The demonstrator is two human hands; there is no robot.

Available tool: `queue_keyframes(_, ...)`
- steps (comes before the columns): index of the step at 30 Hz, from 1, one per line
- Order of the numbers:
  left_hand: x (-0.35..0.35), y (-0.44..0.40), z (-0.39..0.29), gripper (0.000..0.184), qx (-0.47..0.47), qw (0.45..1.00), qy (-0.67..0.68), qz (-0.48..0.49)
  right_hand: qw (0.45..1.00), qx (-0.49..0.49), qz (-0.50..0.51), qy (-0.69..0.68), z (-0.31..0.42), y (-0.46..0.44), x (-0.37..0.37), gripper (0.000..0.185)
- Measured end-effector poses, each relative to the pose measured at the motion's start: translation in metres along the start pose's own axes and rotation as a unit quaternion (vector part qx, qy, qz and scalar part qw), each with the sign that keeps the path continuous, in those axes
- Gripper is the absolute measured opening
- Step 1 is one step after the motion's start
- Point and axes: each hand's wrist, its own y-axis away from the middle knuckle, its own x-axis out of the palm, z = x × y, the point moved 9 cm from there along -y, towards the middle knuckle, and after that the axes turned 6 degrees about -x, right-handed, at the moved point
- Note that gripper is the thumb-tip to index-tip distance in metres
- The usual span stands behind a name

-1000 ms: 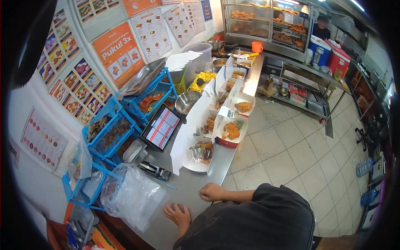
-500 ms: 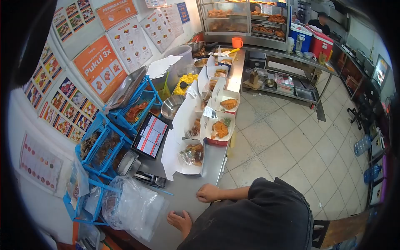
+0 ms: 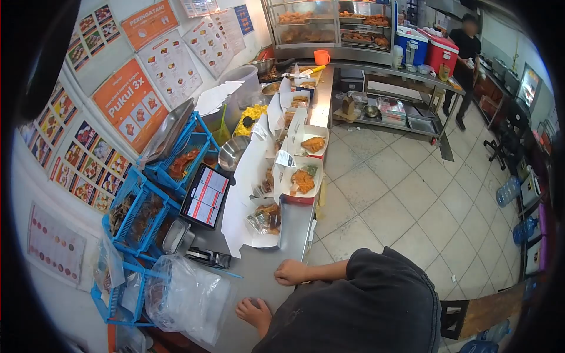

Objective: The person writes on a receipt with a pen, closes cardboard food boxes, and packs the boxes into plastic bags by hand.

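**Plastic bags (image 3: 193, 299) just past nine o'clock, left hand (image 3: 254, 316) nearer**

With twelve atop my feed, the bags lay crumpled on the counter (image 3: 259, 267), beside the left fingertips, showing no clear long axis. I had those fingers spread, palm down, gripping nothing. The right hand (image 3: 291, 272) rested farther off, fingers curled in; an open food box (image 3: 256, 238) sat at its eleven o'clock.

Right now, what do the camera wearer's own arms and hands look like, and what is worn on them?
A loose, near-black sleeve ends at about the right elbow, leaving the forearm bare. Neither the right hand nor the left hand wears a glove, and no watch shows at either wrist. Where the left sleeve ends is hard to make out.
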Motion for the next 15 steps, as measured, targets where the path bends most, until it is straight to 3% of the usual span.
queue_keyframes(2,0.002,-0.002,-0.002,0.040,-0.018,0.998,-0.011,0.059,1.000,-0.001,-0.004,0.001,0.002,-0.001,-0.004,0.021)
queue_keyframes(5,-0.018,0.000,-0.015,0.041,0.001,0.999,-0.023,-0.027,1.000,0.000,-0.005,0.000,0.004,-0.002,-0.006,0.021)
queue_keyframes(8,-0.014,0.004,-0.004,0.039,0.016,0.992,0.047,-0.112,1.000,0.003,-0.002,-0.001,0.000,-0.001,-0.002,0.021)
queue_keyframes(11,-0.003,0.004,0.007,0.040,-0.020,0.995,0.079,-0.059,1.000,0.001,-0.012,-0.002,0.000,0.000,-0.003,0.020)
queue_keyframes(14,0.000,-0.003,-0.005,0.043,-0.002,0.999,0.010,0.042,1.000,0.001,-0.008,-0.011,0.002,-0.001,-0.004,0.019)
queue_keyframes(15,-0.007,-0.003,-0.007,0.044,0.004,1.000,-0.004,0.023,1.000,0.006,-0.006,-0.012,0.001,-0.002,-0.004,0.018)
